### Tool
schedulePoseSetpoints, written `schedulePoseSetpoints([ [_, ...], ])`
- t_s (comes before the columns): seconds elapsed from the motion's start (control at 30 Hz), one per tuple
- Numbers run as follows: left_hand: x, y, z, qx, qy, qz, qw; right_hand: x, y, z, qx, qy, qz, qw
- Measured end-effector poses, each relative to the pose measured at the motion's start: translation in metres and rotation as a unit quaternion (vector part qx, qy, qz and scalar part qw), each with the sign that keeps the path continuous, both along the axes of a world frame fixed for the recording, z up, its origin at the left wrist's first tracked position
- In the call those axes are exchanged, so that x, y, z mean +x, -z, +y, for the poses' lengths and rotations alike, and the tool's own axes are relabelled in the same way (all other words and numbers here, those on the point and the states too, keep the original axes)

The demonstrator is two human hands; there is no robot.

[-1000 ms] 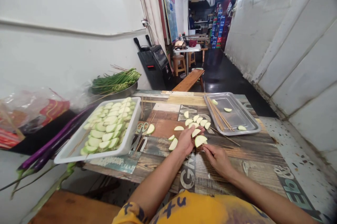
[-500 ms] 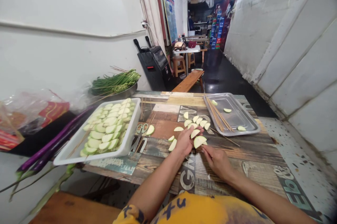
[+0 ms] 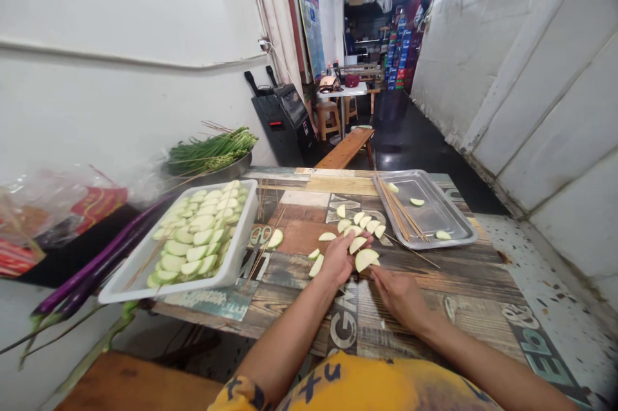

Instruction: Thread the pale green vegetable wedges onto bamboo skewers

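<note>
Pale green-edged vegetable slices (image 3: 365,259) lie at the fingers of my left hand (image 3: 340,259), which is curled around them over the table. Close by on the right, the fingertips of my right hand (image 3: 396,295) are pinched together at the edge of the lowest slice; whatever they hold is too small to make out. Loose half-round slices (image 3: 372,225) are spread just beyond my hands. One thin stick (image 3: 415,252) rests on the table to the right of them.
A white tray (image 3: 250,224) full of slices stands at left, beside purple eggplants (image 3: 96,263) and a bowl (image 3: 226,169) of greens. At right, a metal tray (image 3: 451,205) holds wooden skewers (image 3: 400,211) and a few slices. Scissors (image 3: 259,237) lie mid-table.
</note>
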State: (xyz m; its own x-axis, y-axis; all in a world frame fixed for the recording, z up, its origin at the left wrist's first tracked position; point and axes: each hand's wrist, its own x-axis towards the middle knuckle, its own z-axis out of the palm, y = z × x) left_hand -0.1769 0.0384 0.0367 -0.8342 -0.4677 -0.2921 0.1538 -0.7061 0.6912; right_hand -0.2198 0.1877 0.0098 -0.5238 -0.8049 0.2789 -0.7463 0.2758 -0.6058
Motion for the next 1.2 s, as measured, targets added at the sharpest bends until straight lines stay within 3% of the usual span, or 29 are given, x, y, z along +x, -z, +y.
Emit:
schedulePoseSetpoints([
  [0.13, -0.001, 0.002, -0.001, 0.008, 0.014, -0.002, 1.0, 0.002, -0.001, 0.0, 0.031, -0.006, 0.046, 0.998],
  [0.37, 0.001, 0.001, 0.004, 0.005, 0.073, 0.008, 0.997, 0.0, 0.002, 0.0, 0.01, 0.008, -0.011, 1.0],
  [0.6, 0.002, 0.012, 0.009, -0.008, 0.149, 0.002, 0.989, 0.0, 0.003, 0.0, 0.006, 0.01, -0.027, 1.0],
  [0.73, 0.003, 0.009, 0.008, -0.012, 0.153, 0.004, 0.988, 0.0, 0.0, -0.002, -0.025, -0.006, -0.052, 0.998],
  [0.97, 0.006, 0.0, 0.004, -0.015, 0.164, 0.024, 0.986, -0.002, -0.008, -0.003, -0.072, -0.046, -0.231, 0.969],
  [1.1, 0.006, -0.003, -0.004, 0.036, 0.16, 0.053, 0.985, 0.002, -0.006, 0.0, -0.077, -0.043, -0.164, 0.982],
  [1.2, 0.005, -0.006, -0.01, 0.055, 0.1, 0.06, 0.992, 0.004, -0.005, 0.002, -0.081, -0.064, -0.125, 0.987],
])
